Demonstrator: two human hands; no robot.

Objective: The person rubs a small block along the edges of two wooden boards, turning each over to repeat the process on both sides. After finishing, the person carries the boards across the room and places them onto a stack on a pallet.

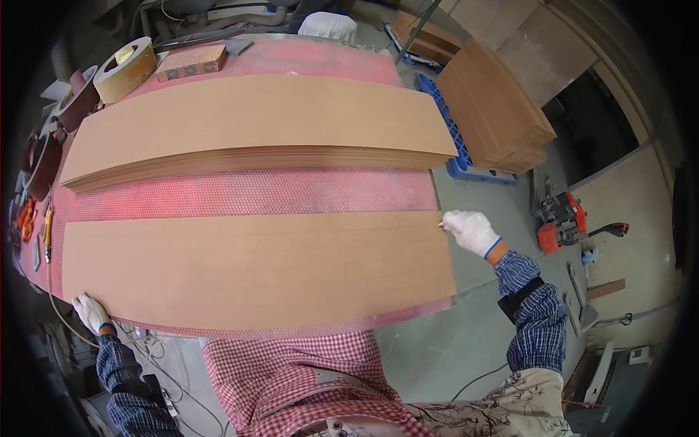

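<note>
A long tan board [255,269] lies flat on the pink mesh-covered table in front of me. My left hand [91,313], in a white knit glove, is closed on the board's near left corner. At its far right corner is my right hand [472,231], gloved in white too, with the fingers pinched together. A small dark tip shows at those fingertips, too small to name. Beyond, across a strip of mesh, a stack of similar tan boards [255,116] lies with its layered edges facing me.
Tape-like rolls [125,71] and a brick-like block [191,63] stand at the table's far left. An air blow gun [49,233] with a hose lies at the left edge. On the right floor are stacked panels [491,102] on a blue pallet [466,169] and a red-black machine [562,222].
</note>
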